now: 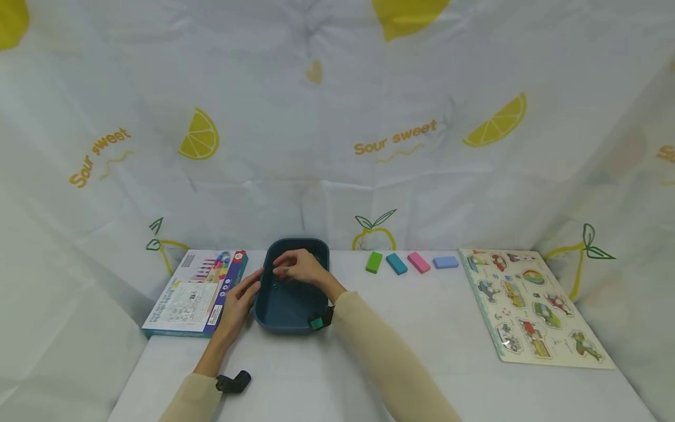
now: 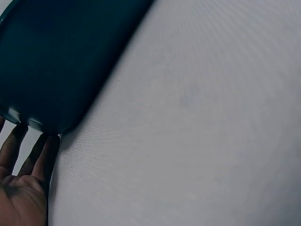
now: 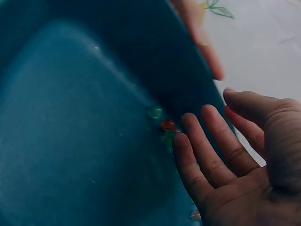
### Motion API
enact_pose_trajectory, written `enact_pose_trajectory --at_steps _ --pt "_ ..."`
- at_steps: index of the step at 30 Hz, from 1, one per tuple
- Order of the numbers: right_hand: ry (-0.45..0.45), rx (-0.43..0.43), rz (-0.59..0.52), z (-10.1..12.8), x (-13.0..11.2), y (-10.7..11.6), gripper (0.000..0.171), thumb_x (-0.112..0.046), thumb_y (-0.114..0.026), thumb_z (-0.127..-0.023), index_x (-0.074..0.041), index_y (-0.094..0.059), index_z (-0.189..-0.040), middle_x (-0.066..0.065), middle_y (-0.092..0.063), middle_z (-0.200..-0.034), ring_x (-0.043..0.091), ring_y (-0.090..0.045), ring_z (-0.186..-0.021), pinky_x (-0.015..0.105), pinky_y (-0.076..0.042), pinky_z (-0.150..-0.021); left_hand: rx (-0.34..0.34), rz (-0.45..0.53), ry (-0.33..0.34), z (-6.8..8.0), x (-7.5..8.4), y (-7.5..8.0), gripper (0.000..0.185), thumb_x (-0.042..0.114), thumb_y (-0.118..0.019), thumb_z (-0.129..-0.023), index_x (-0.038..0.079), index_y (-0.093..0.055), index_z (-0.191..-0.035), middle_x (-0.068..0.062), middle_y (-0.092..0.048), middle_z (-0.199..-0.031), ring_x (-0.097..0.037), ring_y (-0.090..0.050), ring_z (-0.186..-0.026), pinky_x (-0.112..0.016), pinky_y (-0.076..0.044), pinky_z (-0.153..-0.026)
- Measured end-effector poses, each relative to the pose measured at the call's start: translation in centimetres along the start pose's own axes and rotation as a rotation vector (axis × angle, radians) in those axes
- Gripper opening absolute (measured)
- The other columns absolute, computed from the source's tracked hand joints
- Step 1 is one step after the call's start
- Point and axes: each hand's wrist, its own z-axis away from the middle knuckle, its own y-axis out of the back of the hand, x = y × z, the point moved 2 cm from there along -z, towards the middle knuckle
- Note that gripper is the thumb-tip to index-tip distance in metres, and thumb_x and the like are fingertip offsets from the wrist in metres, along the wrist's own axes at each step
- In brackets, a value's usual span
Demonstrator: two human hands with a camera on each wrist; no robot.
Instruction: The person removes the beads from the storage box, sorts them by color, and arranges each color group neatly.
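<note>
A dark teal tray (image 1: 292, 305) stands on the white table (image 1: 422, 328), near its far edge and left of centre, with its long side running away from the person. Small glass beads, one green (image 3: 154, 112) and one red (image 3: 168, 125), lie on the tray floor against its left wall. The right hand (image 1: 297, 267) reaches over the tray, its fingers (image 3: 195, 160) straight and slightly apart above the beads, holding nothing that can be made out. The left hand (image 1: 239, 302) rests on the table outside the tray's left wall, fingers (image 2: 44, 155) straight and close together, their tips touching the rim.

Just left of that hand lies a flat printed box (image 1: 197, 293), near the table's left edge. To the right of the tray, bare table separates it from four blocks in a row along the far edge: green (image 1: 374, 262), teal (image 1: 396, 264), pink (image 1: 419, 262) and blue (image 1: 445, 262). Further right, a picture puzzle board (image 1: 529, 305) lies close to the right edge. The near half of the table is open cloth, crossed only by the two sleeves. A lemon-printed sheet (image 1: 337, 146) closes the back and sides.
</note>
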Motion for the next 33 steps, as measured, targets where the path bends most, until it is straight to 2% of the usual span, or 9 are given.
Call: enact_pose_trajectory --at_steps 5,11,22,28,33 --pt "-0.039 -0.038 0.062 -0.7 0.9 -1.0 0.018 -0.009 -0.076 -0.097 -0.001 -0.078 -0.113 0.02 -0.081 -0.101 0.024 -0.077 -0.081 0.03 -0.065 -0.067 0.0 0.009 -0.001 -0.1 -0.1 -0.1 0.052 0.039 -0.052 -0.112 0.018 -0.05 -0.159 -0.007 -0.046 -0.168 0.014 -0.052 -0.131 -0.007 -0.047 -0.105" --pt "-0.049 -0.047 0.153 -1.0 1.5 -1.6 0.015 -0.006 -0.08 -0.093 -0.001 -0.079 -0.107 0.017 -0.081 -0.089 0.009 -0.067 -0.059 0.024 -0.06 -0.054 -0.003 0.037 -0.015 0.0 0.0 0.1 0.052 0.036 -0.052 -0.112 0.013 -0.05 -0.159 -0.012 -0.046 -0.168 0.017 -0.054 -0.128 -0.007 -0.048 -0.104" --pt "-0.095 -0.023 0.23 -1.4 2.0 -2.3 0.016 -0.004 -0.083 -0.089 -0.004 -0.081 -0.105 0.009 -0.08 -0.079 0.008 -0.061 -0.051 0.02 -0.052 -0.045 -0.014 0.064 -0.031 -0.2 -0.2 0.2 0.051 0.033 -0.052 -0.113 0.011 -0.049 -0.158 -0.013 -0.046 -0.167 0.018 -0.055 -0.127 -0.007 -0.048 -0.104" --pt "-0.08 -0.016 0.251 -1.5 2.0 -2.5 0.012 -0.005 -0.085 -0.088 -0.004 -0.082 -0.1 0.01 -0.08 -0.078 0.007 -0.06 -0.05 0.02 -0.051 -0.045 -0.011 0.082 -0.033 -0.2 -0.1 0.2 0.05 0.03 -0.052 -0.113 0.009 -0.049 -0.158 -0.016 -0.046 -0.167 0.017 -0.056 -0.126 -0.007 -0.049 -0.103" --pt "-0.049 -0.034 0.269 -1.4 1.7 -1.8 0.012 -0.012 -0.084 -0.091 -0.007 -0.081 -0.101 0.005 -0.079 -0.078 0.007 -0.062 -0.052 0.021 -0.054 -0.047 -0.01 0.07 -0.036 -0.1 -0.2 0.1 0.05 0.031 -0.051 -0.113 0.01 -0.049 -0.158 -0.014 -0.046 -0.167 0.018 -0.055 -0.127 -0.007 -0.049 -0.104"
